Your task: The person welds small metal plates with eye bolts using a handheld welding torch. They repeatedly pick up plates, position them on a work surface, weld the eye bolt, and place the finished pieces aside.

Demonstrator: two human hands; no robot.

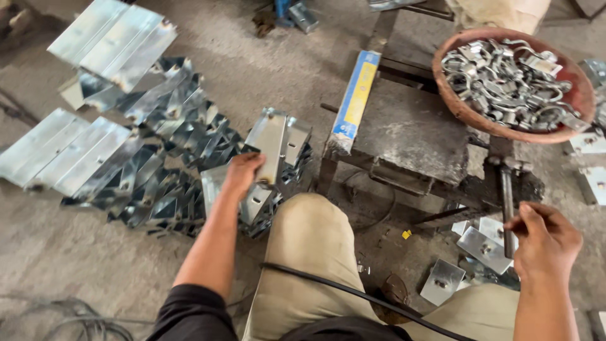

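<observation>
The left hand (243,173) reaches out over the knee (309,240) to a stack of bent plates (271,148) on the floor, fingers closed on the top plate's lower edge, lifting it clear of those beneath. More plates (151,183) lie in overlapping rows beyond the hand and to its left, nested so each can be picked off in turn, with flat sheets (57,151) past them.

The right hand (546,243) is clamped on a dark rod (507,208), gripped near its lower end with the thumb on top; the rod runs up and away from the hand to a clamp-like fitting (505,164) at the edge of the low tabletop (410,126), likely a lever held ready. Just left of and below this hand, small square pieces with a stud (483,246) lie on the floor, within easy reach.

Above the right hand, a round bowl (454,101) sits on the tabletop's far corner, heaped with curved clips (511,85). A blue and yellow box (355,101) lies along the tabletop's left edge. A black cable (353,293) crosses the lap
</observation>
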